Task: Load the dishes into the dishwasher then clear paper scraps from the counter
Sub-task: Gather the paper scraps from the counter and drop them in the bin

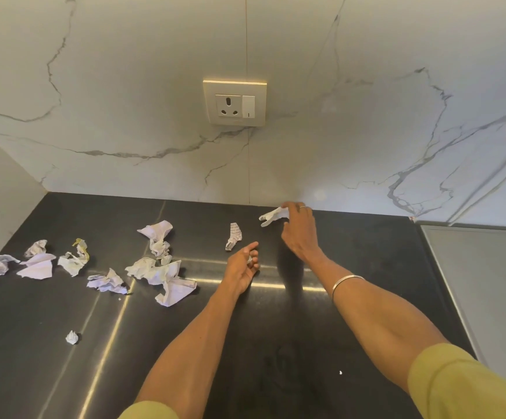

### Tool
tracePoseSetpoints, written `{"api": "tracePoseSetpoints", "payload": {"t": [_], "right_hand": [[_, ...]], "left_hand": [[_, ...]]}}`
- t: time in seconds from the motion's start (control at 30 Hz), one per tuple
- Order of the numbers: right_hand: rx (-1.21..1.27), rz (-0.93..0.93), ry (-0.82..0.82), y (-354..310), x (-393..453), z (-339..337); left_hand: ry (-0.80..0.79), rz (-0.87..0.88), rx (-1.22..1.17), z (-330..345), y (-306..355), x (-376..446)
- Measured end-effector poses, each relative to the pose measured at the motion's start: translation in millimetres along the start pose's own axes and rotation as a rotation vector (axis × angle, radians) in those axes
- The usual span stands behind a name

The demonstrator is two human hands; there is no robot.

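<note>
Several crumpled paper scraps lie on the black counter [366, 252]. My right hand [298, 228] reaches to the back of the counter near the wall and pinches a crumpled white scrap [271, 217]. My left hand [243, 264] hovers palm up over the middle, fingers loosely curled round a tiny white scrap [249, 259]. A printed strip of paper [233, 235] lies just beyond the left hand. A pile of larger scraps [167, 276] lies to its left, with more scraps [35, 264] toward the far left edge.
A small paper ball [72, 337] sits alone at the front left. A tiny white speck [340, 372] lies at the front right. The marble wall carries a socket and switch [235, 102]. A light grey surface [487, 282] borders the counter on the right.
</note>
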State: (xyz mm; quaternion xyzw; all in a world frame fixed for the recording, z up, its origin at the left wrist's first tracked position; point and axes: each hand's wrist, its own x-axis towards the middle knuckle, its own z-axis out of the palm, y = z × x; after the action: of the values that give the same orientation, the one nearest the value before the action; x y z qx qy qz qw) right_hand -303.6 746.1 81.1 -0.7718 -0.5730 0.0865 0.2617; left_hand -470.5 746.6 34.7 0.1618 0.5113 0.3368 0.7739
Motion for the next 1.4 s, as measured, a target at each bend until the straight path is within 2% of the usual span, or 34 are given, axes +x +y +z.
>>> {"api": "tracePoseSetpoints", "payload": {"t": [0.17,0.27,0.37,0.47,0.63,0.73,0.93,1.03,1.1,1.2,1.33,1.4], "right_hand": [[-0.118,0.038,-0.229,10.0,25.0,0.4],[-0.227,-0.024,-0.258,14.1,29.6,1.8],[-0.229,-0.019,-0.257,14.9,28.2,1.6],[-0.141,0.035,-0.263,12.9,27.2,0.4],[0.186,0.147,-0.311,13.7,25.5,-13.9],[0.220,0.168,-0.356,14.4,19.2,-21.5],[0.347,0.220,-0.640,-9.7,2.0,-27.2],[0.464,0.322,-0.684,-30.2,-10.8,-20.9],[0.450,0.286,-0.716,-41.6,-21.2,-10.8],[0.396,0.120,-0.775,-57.0,-38.3,-1.3],[0.411,0.037,-0.748,-68.4,-55.3,12.3],[0.378,-0.004,-0.726,-74.3,-59.2,19.5]], "left_hand": [[0.006,0.033,0.043,-1.8,-0.8,-1.1],[-0.002,0.045,0.046,-4.8,-1.7,-0.9],[-0.017,0.052,0.039,-6.7,-1.7,-2.2],[-0.040,0.059,-0.005,-5.1,-1.8,-5.6],[-0.090,0.055,-0.102,-2.6,-3.3,-12.6],[-0.072,0.060,-0.130,1.0,-6.0,-15.7],[0.018,0.012,-0.208,3.2,-11.6,-30.8],[0.073,-0.034,-0.253,-1.3,-13.2,-39.2],[0.091,-0.054,-0.329,-6.0,-11.8,-46.0],[0.027,-0.045,-0.391,-21.6,-7.4,-54.0],[-0.088,0.002,-0.263,-44.6,2.4,-69.4],[-0.051,0.041,-0.123,-51.2,2.1,-73.9]]}}
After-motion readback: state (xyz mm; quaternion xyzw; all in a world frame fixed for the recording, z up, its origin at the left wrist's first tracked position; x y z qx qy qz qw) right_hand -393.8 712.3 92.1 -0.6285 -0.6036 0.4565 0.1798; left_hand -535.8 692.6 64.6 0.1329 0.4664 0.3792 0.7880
